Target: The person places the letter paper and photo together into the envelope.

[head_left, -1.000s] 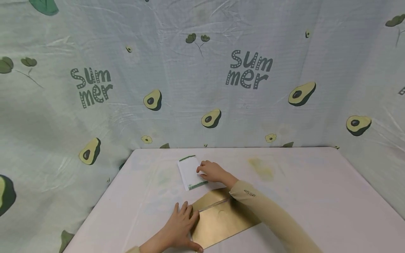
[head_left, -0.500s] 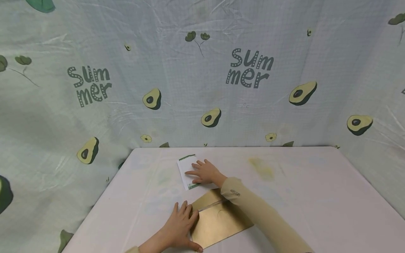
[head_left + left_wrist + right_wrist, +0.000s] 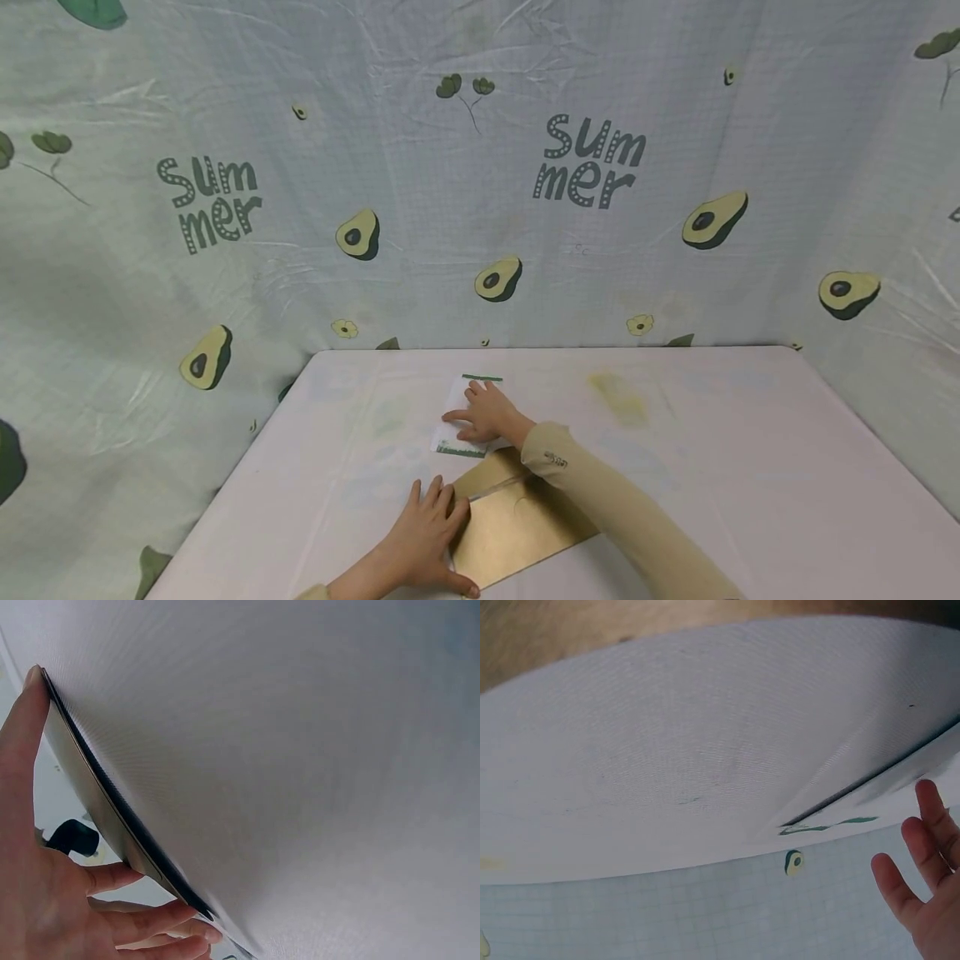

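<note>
A flat gold rectangular piece (image 3: 517,525) with a seam across it lies on the table, aslant. My left hand (image 3: 423,533) rests along its left edge, thumb at the near corner and fingers spread; in the left wrist view that hand (image 3: 82,877) spans the thin, dark-sided edge. Beyond the gold piece lies a white paper pad (image 3: 453,429) with green printed bands at both ends. On it rests my right hand (image 3: 487,414), fingers spread, covering much of its right part. In the right wrist view the fingers of the right hand (image 3: 922,877) are extended over the pad (image 3: 889,784).
The pale table (image 3: 712,467) carries a yellowish stain (image 3: 618,400) to the right of the pad. A cloth (image 3: 420,167) printed with avocados and lettering hangs behind and beside the table. My right forearm crosses above the gold piece's right part.
My right hand has shifted left and flattened onto the pad. The pad has turned clockwise, its far end swinging right. My left hand and the gold piece have stayed put.
</note>
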A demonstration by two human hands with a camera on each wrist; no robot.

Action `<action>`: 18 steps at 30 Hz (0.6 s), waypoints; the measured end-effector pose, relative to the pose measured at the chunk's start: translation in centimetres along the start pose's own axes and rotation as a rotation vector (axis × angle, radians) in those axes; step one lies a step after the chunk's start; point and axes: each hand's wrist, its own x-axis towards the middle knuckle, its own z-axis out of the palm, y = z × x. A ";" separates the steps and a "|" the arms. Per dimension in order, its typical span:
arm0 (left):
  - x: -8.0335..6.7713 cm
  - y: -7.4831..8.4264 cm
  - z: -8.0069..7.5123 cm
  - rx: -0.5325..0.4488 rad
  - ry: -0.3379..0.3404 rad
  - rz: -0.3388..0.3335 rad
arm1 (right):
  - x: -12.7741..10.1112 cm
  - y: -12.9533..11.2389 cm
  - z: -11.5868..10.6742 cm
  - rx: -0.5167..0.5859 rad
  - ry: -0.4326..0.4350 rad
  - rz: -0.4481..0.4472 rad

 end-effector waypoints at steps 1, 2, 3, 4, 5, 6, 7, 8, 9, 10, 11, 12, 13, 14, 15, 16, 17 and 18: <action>0.0 0.0 0.0 0.000 -0.001 0.001 | 0.0 0.0 0.0 0.014 0.005 0.006; 0.0 0.0 0.0 -0.002 -0.004 0.000 | 0.1 0.1 0.1 0.023 0.006 0.013; 0.0 0.0 0.0 -0.003 -0.005 0.000 | 0.1 0.1 0.1 0.029 0.011 0.019; 0.0 0.0 0.0 -0.006 -0.007 0.001 | 0.1 0.2 0.2 0.029 0.013 0.023; 0.0 0.0 0.0 -0.009 -0.009 0.001 | 0.1 0.2 0.3 0.029 0.012 0.026; 0.0 0.0 -0.1 -0.011 -0.012 0.000 | 0.1 0.3 0.3 0.028 0.009 0.029; 0.0 0.0 -0.1 -0.012 -0.014 -0.001 | 0.1 0.3 0.4 0.028 0.007 0.030; 0.0 0.0 -0.1 -0.014 -0.017 -0.002 | 0.1 0.4 0.5 0.026 0.002 0.032; 0.0 0.0 -0.1 -0.015 -0.017 -0.003 | 0.1 0.4 0.6 0.024 0.003 0.032; 0.0 0.1 -0.1 -0.017 -0.020 -0.004 | 0.1 0.5 0.6 0.023 0.005 0.031; 0.0 0.1 -0.1 -0.019 -0.021 -0.006 | 0.1 0.5 0.7 0.030 0.010 0.031; -0.1 0.1 -0.1 -0.019 -0.022 -0.008 | 0.1 0.5 0.8 0.033 0.016 0.032; -0.1 0.1 -0.1 -0.022 -0.021 -0.010 | 0.1 0.5 0.9 0.035 0.027 0.033; -0.1 0.1 -0.1 -0.024 -0.020 -0.011 | 0.1 0.6 1.0 0.035 0.037 0.036; -0.1 0.1 -0.1 -0.025 -0.018 -0.011 | 0.1 0.6 1.1 0.037 0.046 0.038; -0.1 0.1 -0.1 -0.025 -0.014 -0.011 | 0.0 0.7 1.2 0.039 0.049 0.038; -0.1 0.2 -0.1 -0.025 -0.010 -0.010 | 0.0 0.7 1.2 0.049 0.054 0.041; -0.1 0.2 0.0 -0.023 -0.005 -0.010 | -0.1 0.8 1.3 0.058 0.057 0.045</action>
